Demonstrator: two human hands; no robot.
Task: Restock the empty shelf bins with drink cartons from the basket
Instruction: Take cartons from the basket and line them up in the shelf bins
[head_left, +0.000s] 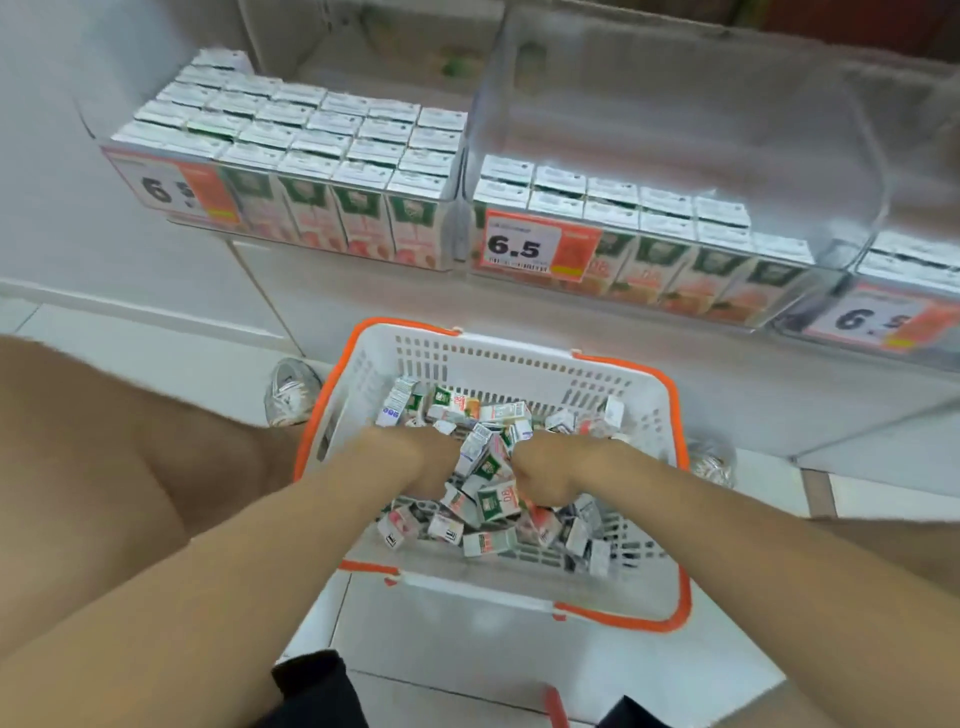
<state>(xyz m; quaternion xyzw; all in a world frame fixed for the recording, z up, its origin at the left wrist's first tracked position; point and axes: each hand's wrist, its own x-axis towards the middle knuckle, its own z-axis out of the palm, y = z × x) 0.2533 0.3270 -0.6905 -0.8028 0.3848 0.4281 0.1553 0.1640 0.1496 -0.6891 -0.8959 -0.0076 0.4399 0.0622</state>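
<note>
A white basket with an orange rim (519, 353) stands on the floor below the shelf, holding several loose drink cartons (498, 501). Both my hands are down inside it among the cartons. My left hand (415, 460) is curled on cartons at the pile's left; my right hand (550, 475) is curled on cartons at its middle. The fingers are hidden in the pile. On the shelf, the left clear bin (291, 156) is full of upright cartons. The middle bin (675, 156) has cartons only in its front rows, and its back part is bare.
A third bin (904, 291) with a price tag shows at the right edge. Price labels reading 6.5 hang on the bin fronts. My knees flank the basket, with a shoe (291, 389) by its left side. White floor tiles lie underneath.
</note>
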